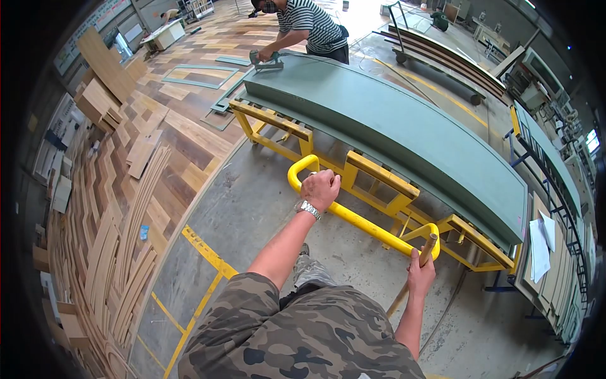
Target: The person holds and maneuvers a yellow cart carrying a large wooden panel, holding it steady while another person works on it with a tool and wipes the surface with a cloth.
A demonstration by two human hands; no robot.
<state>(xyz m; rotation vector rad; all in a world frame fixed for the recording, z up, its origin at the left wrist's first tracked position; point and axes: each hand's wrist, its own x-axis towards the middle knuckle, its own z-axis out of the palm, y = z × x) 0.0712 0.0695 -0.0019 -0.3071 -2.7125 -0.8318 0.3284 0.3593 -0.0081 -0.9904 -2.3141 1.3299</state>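
A yellow push handle (363, 222) of tubular metal runs across in front of me, with rounded corners. My left hand (320, 189), a metal watch at its wrist, is closed in a fist around the bar near its left end. Close to the right corner, my right hand (421, 275) grips a wooden stick (399, 299). The stick slants, its upper end crossing the yellow corner and its lower part hidden behind my shirt. Beyond the handle, a yellow steel frame (383, 175) carries a long grey-green panel (379, 120). Neither hand touches the panel.
Another person (309, 28) bends over the panel's far end with a power tool (266, 60). Wood boards (120, 234) cover the left side. A loaded cart (442, 54) stands behind, and stacked panels with white papers (541, 249) are at right. Yellow lines (208, 252) mark the floor.
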